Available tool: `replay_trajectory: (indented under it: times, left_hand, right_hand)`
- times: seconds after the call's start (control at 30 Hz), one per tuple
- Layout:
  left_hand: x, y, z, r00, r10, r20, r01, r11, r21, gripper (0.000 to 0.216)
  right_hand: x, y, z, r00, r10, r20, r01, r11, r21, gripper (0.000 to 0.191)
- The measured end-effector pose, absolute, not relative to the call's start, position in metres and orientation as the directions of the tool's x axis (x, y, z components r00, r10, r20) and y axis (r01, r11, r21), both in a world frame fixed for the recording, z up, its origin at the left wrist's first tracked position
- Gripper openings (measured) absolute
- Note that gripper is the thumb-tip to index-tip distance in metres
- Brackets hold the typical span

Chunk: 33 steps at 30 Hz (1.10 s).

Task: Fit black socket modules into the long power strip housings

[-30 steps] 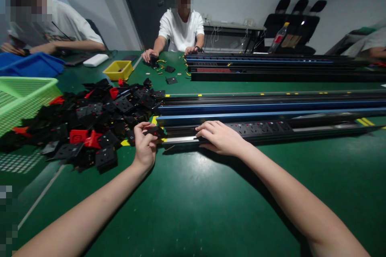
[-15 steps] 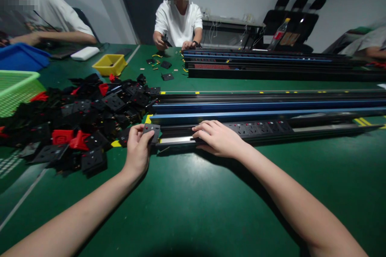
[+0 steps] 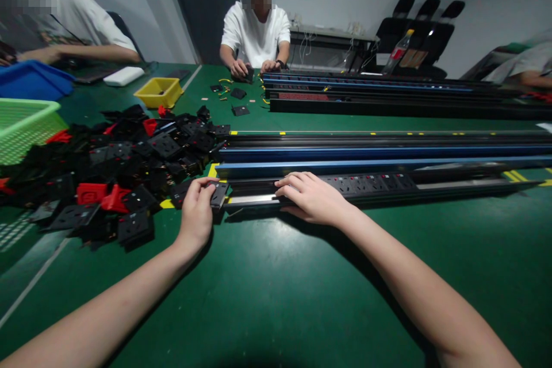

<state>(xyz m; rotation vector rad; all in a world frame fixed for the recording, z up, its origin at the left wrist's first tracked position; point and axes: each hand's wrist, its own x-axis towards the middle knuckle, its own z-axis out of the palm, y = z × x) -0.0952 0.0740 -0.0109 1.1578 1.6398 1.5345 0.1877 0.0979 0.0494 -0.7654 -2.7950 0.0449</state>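
My left hand [image 3: 197,211] pinches a black socket module [image 3: 218,193] and holds it against the open left end of the nearest long black rail [image 3: 452,185]. My right hand [image 3: 309,196] lies palm down on that rail, fingers curled over its top, just left of a row of socket modules [image 3: 371,182] seated in the channel. A big heap of loose black and red socket modules [image 3: 125,167] lies to the left of my left hand.
More long black and blue rails [image 3: 388,152] lie behind the near one, and another stack [image 3: 388,92] lies farther back. A yellow tray [image 3: 158,92], a green basket [image 3: 21,126] and a blue bin [image 3: 30,80] stand at the left. Other people work across the green table [image 3: 267,287].
My left hand lifted a socket module from the heap's edge, turned it face up, then lowered it to the rail's left end. My right hand stayed on the rail.
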Motion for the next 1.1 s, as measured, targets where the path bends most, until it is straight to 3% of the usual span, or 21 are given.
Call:
replay_trajectory:
  times: [0.4, 0.73, 0.97, 1.1]
  left_hand:
    - [-0.093, 0.074, -0.016, -0.420, 0.897, 0.136, 0.167, -0.071, 0.983, 0.018]
    - [-0.091, 0.065, -0.020, -0.328, 0.933, 0.149, 0.288, -0.051, 0.956, 0.032]
    - [-0.087, 0.062, -0.016, -0.264, 0.938, 0.225, 0.474, -0.078, 0.877, 0.030]
    - [-0.090, 0.064, -0.018, -0.247, 0.946, 0.211, 0.422, -0.092, 0.902, 0.032]
  right_hand:
    - [0.187, 0.099, 0.049, -0.835, 0.499, 0.232, 0.494, 0.865, -0.084, 0.027]
    - [0.187, 0.099, 0.051, -0.825, 0.523, 0.216, 0.521, 0.851, -0.070, 0.025]
    - [0.187, 0.099, 0.051, -0.826, 0.521, 0.214, 0.519, 0.852, -0.070, 0.025]
    - [0.187, 0.099, 0.050, -0.820, 0.529, 0.219, 0.523, 0.848, -0.090, 0.025]
